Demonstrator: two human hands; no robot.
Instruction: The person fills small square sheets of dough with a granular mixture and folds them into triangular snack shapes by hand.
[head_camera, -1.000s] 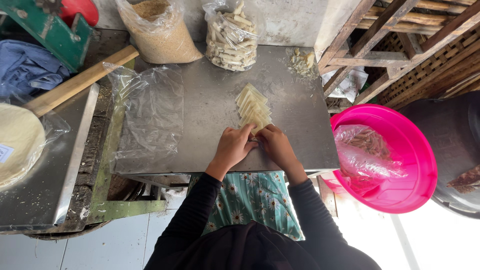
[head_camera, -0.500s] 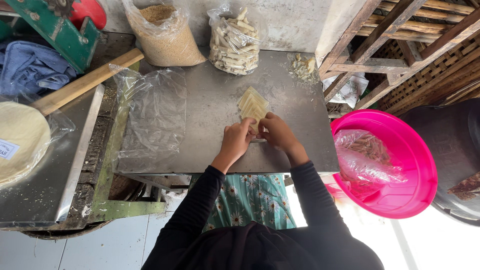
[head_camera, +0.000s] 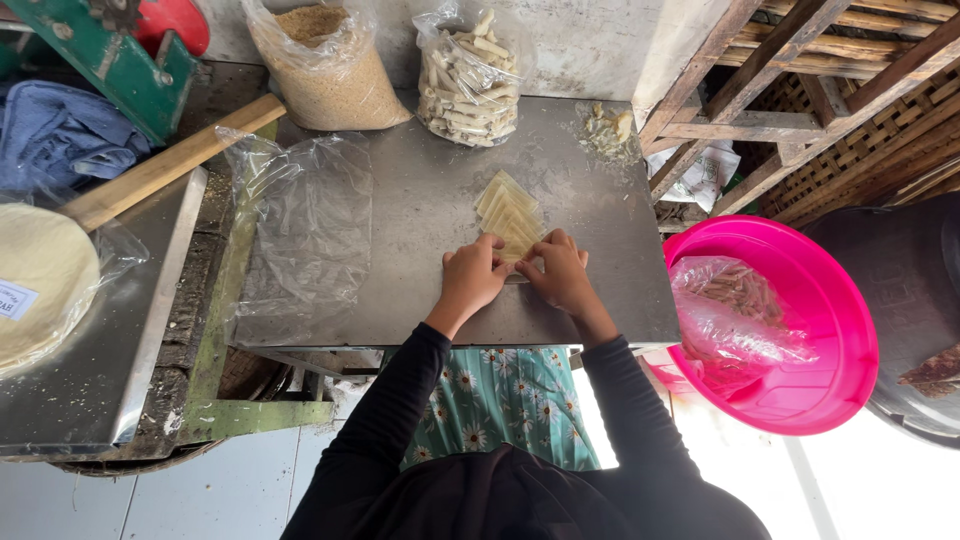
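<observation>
Looks like the rolling step: left hand (head_camera: 472, 278) and right hand (head_camera: 558, 272) both pinch the near edge of the pale, thin pastry sheets (head_camera: 510, 218), fanned out on the dull steel table (head_camera: 420, 200) just ahead of the fingers. Next move probably needs a tight, even tuck. Beyond them, a clear bag of finished rolls (head_camera: 470, 85) and a grainy crumb bag (head_camera: 325, 65).

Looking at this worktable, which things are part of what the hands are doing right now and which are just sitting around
In use:
left hand
right hand
stack of pale wrapper sheets
metal table

Lying about:
bag of crumbs
bag of finished rolls
empty clear plastic bag
pink basin
blue cloth
wooden stick
</observation>
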